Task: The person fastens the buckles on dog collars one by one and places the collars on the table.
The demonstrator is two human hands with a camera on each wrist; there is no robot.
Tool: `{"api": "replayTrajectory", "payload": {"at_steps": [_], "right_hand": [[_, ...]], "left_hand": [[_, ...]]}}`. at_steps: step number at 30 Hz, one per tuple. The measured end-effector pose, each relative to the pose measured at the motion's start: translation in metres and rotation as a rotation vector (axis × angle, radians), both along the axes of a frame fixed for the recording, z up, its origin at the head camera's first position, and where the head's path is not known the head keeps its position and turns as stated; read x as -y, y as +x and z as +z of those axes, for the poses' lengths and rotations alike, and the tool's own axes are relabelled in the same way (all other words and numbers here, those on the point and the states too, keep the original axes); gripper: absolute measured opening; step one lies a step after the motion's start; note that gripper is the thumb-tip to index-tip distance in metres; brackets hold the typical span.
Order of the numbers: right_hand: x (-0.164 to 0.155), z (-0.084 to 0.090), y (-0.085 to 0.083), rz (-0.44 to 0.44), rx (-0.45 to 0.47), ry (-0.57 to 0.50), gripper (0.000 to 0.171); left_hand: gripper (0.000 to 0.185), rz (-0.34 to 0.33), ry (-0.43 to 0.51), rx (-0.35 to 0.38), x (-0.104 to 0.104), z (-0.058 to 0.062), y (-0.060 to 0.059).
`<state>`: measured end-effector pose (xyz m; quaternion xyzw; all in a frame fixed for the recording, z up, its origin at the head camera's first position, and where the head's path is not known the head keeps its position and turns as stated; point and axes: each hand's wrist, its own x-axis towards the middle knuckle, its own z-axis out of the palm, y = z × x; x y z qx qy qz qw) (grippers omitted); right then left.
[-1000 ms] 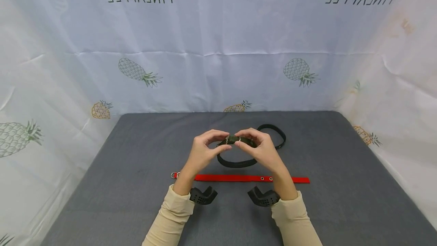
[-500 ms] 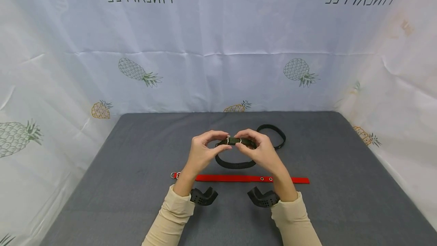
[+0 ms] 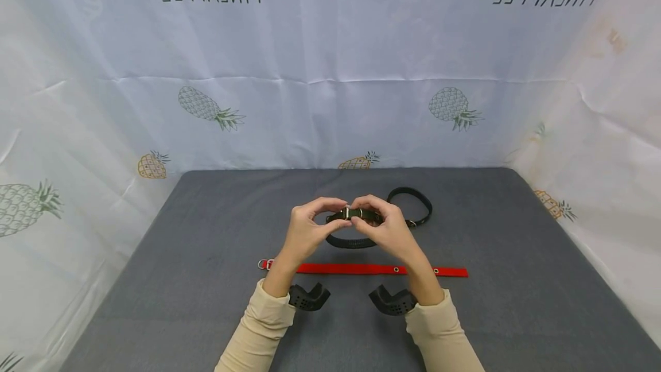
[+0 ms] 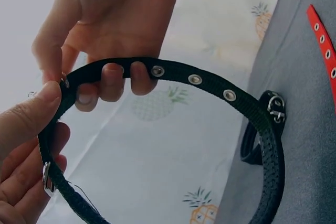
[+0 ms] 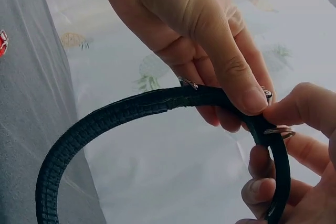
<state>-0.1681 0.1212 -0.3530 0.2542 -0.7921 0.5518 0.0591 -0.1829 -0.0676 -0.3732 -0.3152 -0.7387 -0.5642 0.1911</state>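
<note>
The cloth backdrop carries the word PINEAPPLE twice, printed mirror-reversed. Both hands are raised above the middle of the grey table, the left hand and right hand each pinching the dark green collar near its buckle with curled fingers. A red collar lies flat just in front of the wrists, a black collar lies behind, with bare tabletop on both sides.

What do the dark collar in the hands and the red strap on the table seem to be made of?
The dark collar looks like woven nylon webbing: a matte, ribbed weave, with shiny metal eyelets and a metal buckle. The red strap seems to be a smoother, flat webbing or synthetic strip, with metal eyelets and a ring at its end; its weave is too small to tell.
</note>
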Motion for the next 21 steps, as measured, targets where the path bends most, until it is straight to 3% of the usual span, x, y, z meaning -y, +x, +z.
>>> {"api": "replayTrajectory", "payload": {"at_steps": [5,12,21], "right_hand": [[0.0004,-0.0017,-0.0028,0.0,0.034,0.001,0.019],[-0.0025,-0.0001,-0.0037,-0.041,0.034,-0.013,0.019],[-0.004,-0.0015,-0.0046,-0.028,0.037,-0.051,0.019]], "left_hand": [[0.035,0.001,-0.005,0.036,0.0002,0.0008,-0.0004],[0.033,-0.075,0.004,0.156,0.0015,0.0035,0.0011],[0.023,-0.079,0.034,0.167,0.0,0.0046,0.0014]]}}
